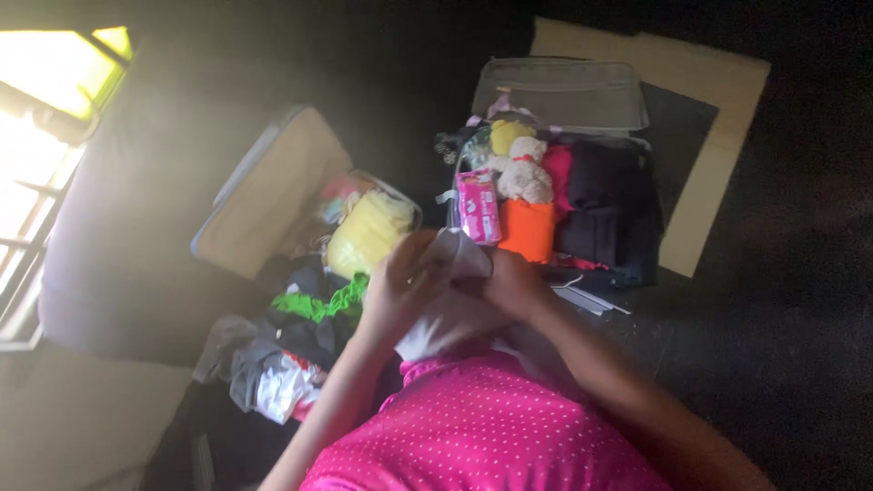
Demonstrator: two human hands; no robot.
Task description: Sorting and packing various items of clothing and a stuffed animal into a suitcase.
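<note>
I'm seeing both hands clenching a white cloth (450,295): left hand (396,291), right hand (514,284) | cloth at chest, before the open suitcase (559,91) | folding step, I judge | next calls for flattening it.

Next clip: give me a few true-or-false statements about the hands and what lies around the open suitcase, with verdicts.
1. Both hands, left hand and right hand, grip a white cloth. True.
2. The suitcase is closed. False: its lid stands open and it is packed with clothes.
3. An orange folded garment lies beside a pink packet in the suitcase. True.
4. The white plush toy lies on the floor outside the suitcase. False: it lies on the things inside.
5. The green cloth is in the right hand. False: it lies on the clothes pile.
</note>
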